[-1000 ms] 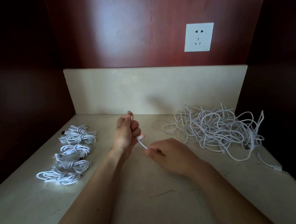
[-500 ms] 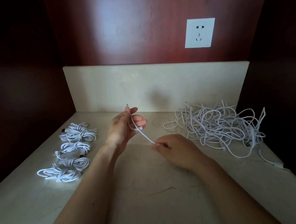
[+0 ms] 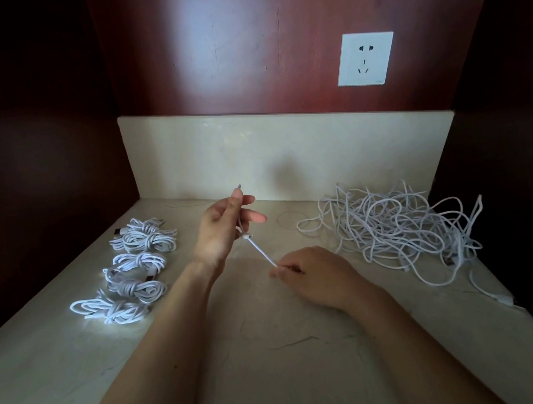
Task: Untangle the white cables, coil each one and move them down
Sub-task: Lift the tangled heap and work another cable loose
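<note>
Pinching the white cable (image 3: 261, 251) taut, fingers (image 3: 237, 201) of left hand (image 3: 220, 231) and right hand (image 3: 309, 274) looked liable to slip.

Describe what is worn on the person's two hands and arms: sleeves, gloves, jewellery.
Nothing worn shows. The left hand and right hand are bare: no gloves or rings. The left forearm and right forearm are bare to the picture's lower edge, with no sleeve, watch or bracelet in view.

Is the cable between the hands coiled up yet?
Not coiled: the cable runs straight from the left hand to the right hand.
</note>
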`<state>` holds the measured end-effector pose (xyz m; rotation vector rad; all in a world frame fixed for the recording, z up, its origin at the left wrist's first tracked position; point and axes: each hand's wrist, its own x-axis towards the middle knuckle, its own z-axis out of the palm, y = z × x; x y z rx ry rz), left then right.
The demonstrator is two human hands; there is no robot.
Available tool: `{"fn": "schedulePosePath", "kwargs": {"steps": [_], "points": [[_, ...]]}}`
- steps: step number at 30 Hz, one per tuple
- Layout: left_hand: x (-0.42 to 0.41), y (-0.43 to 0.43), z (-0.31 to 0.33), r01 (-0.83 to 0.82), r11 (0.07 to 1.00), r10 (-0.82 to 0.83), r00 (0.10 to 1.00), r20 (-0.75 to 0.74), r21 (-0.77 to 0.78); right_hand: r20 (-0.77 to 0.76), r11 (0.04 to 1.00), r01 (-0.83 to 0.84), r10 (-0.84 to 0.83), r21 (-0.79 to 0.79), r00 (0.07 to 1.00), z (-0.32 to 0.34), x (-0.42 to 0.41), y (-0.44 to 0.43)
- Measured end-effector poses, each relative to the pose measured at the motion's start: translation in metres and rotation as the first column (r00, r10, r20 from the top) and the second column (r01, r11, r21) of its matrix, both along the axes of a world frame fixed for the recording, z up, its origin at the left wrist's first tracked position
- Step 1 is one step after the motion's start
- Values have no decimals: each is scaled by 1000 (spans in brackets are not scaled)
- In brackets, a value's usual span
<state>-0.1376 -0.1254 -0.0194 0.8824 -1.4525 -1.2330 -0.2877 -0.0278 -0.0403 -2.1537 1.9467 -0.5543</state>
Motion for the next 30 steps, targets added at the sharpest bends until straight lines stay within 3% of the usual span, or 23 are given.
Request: {"fn": "schedulePosePath", "kwargs": {"steps": [3,6,12,17,19,24,27,30], "points": [[-7,1,-1,-6,999,7,1000,-19,37,-11,1000,-8,8,-13,1000,-1,1,1],[-10,-2,-3,63,989,-39,983,-179,133,-31,1000,-14,13,-24,999,-2,2,1],[-2,-8,-2,409,857,-160,787,-595,312,-17,1000,-11,11,-19,1000,-1,4,1],[-2,-14,-4,464,811,-85,697,-712,356,48,998,-33,36,-54,998,0,8,1],[-3,-15,-5,397,846,-65,739,-670,356,39,996,-45,48,-79,998,0,9,2],[-8,-12,-3,99,956,9,929,-369,275,32,978,-103,111,-180,993,5,11,7],[-14,-4,-6,-8,987,31,990,-140,163,323,978,-101,157,-182,933,12,12,8],[-24,8,-5,84,988,-89,995,34,130,568,965,-56,196,-254,799,17,10,5]]}}
